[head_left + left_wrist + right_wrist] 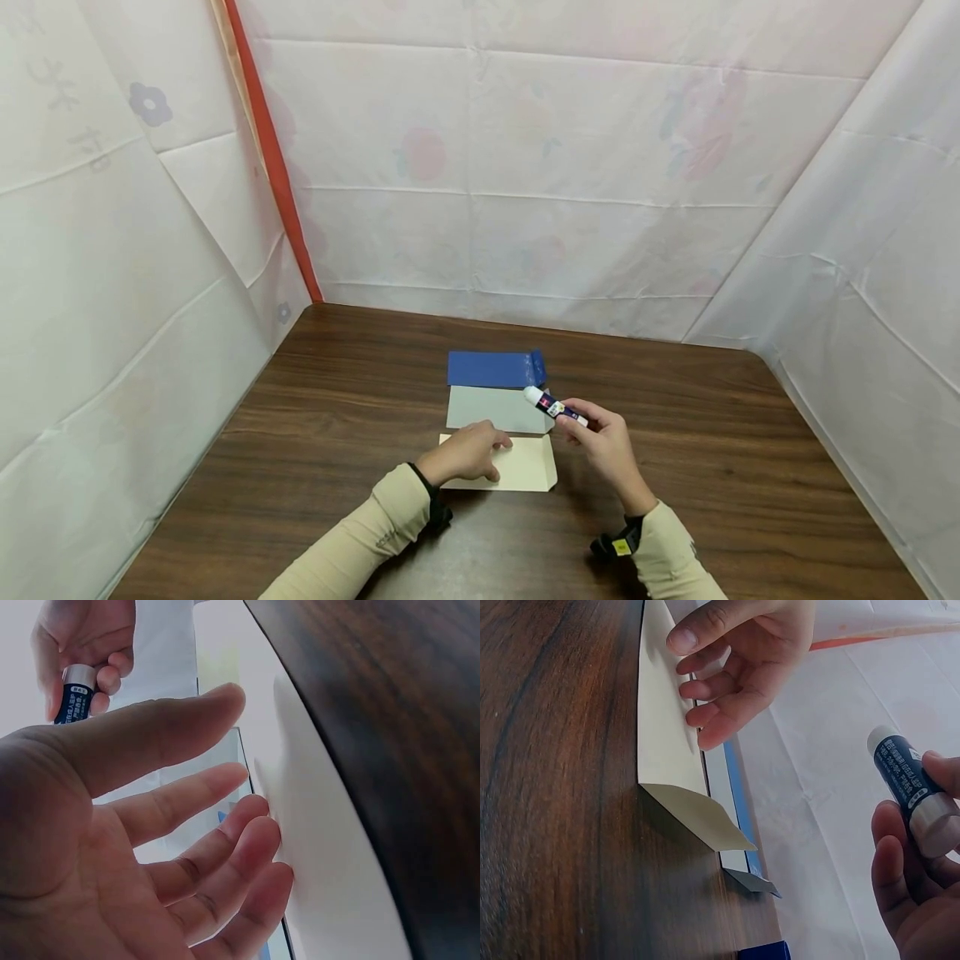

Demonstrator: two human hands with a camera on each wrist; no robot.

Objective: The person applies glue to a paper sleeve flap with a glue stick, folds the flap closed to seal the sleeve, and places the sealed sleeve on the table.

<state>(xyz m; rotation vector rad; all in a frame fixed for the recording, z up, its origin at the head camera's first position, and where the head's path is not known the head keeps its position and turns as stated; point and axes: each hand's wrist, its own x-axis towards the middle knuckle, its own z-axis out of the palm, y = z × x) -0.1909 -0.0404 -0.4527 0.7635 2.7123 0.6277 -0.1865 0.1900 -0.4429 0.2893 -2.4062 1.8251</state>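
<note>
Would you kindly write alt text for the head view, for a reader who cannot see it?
A person's right hand holds a glue stick above three envelopes lined up on a dark wooden table: blue, grey and cream. The left hand rests on the cream one, nearest the person. White sheets wall the table in.

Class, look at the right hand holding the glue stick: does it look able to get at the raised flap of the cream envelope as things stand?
Probably yes. The right hand holds the glue stick just above the cream envelope; its flap stands open at that end, and the left hand rests on the other end, clear of it.
</note>
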